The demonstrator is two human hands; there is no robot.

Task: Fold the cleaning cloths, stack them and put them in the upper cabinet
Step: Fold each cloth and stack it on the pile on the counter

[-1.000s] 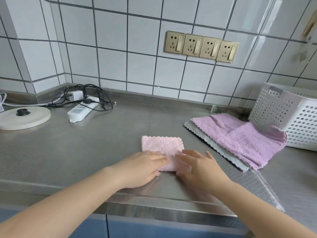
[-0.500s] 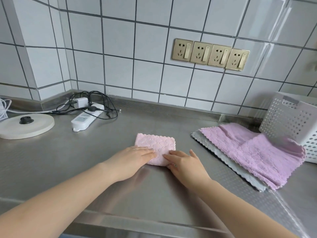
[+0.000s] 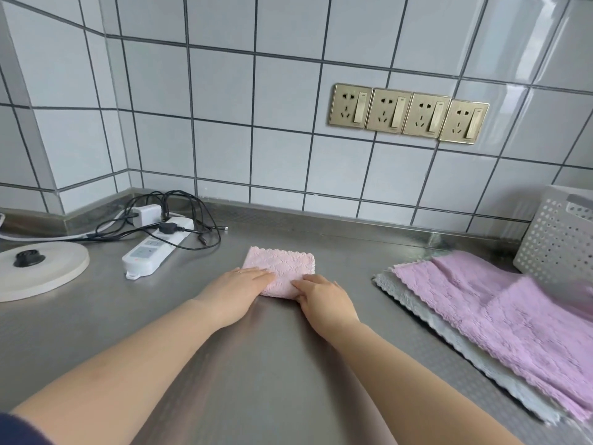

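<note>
Both hands lay flat on the folded pink cloth [image 3: 282, 268] mid-countertop [image 3: 263, 364]: left hand [image 3: 239, 289] pressed its left edge, right hand [image 3: 322, 297] its near right corner, fingers straight, nothing grasped. Unfolded purple cloth [image 3: 500, 316] waited right.

The folded cloth [image 3: 282, 268] is pale pink with a faint embossed diamond pattern and a scalloped edge, while the spread cloth [image 3: 513, 316] to its right is lilac with a wavy edge and lies on a light grey cloth [image 3: 426, 319]. The desk [image 3: 256, 364] is brushed silver steel, partly stippled with fine dots, below white wall tiles [image 3: 282, 155] with dark grey grout and 4 brass-gold sockets [image 3: 409, 113]. The basket [image 3: 558, 239] is white with round perforations, the power strip [image 3: 154, 248] white with black cables [image 3: 192, 216], and the round base [image 3: 38, 271] cream with a black centre.
</note>
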